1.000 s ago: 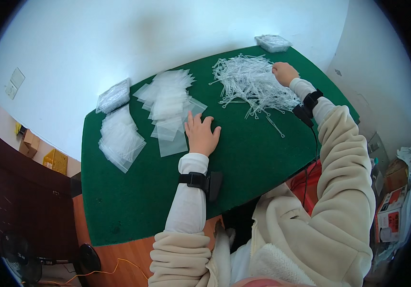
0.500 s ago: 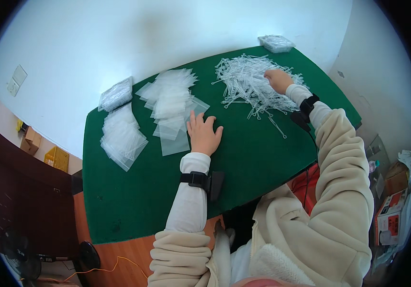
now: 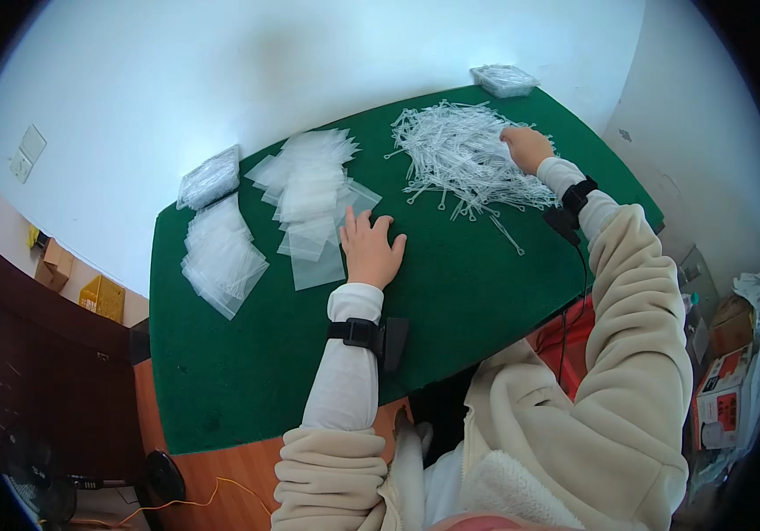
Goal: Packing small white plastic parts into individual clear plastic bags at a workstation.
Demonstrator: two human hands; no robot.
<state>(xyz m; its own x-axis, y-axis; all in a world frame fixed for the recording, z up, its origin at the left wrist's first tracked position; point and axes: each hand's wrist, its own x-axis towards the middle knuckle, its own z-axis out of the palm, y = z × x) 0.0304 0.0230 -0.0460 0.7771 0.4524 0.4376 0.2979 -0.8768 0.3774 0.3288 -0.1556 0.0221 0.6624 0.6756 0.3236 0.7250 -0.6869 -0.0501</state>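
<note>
A large heap of thin clear sticks with small looped ends (image 3: pixel 455 146) lies at the far right of the green table (image 3: pixel 309 363). On its right side my right hand (image 3: pixel 528 150) reaches in with the fingers curled together; their tips are turned away, and what they pinch, if anything, is hidden. My left hand (image 3: pixel 371 250) lies with fingers spread at the near right edge of a fanned row of clear zip bags (image 3: pixel 309 190), fingertips touching the bags. Left of that row is a second stack of zip bags (image 3: pixel 223 257), which look filled with similar sticks.
A wrapped clear pack (image 3: pixel 210 177) sits by the wall behind the filled bags. Another clear box (image 3: pixel 505 80) stands at the far right corner of the table. Cartons (image 3: pixel 723 394) are piled on the right beside the table, and a yellow cable (image 3: pixel 189 503) runs across the floor.
My right hand has shifted slightly to the right over the heap of sticks. The left hand stays beside the bags. The whole view has moved a little.
</note>
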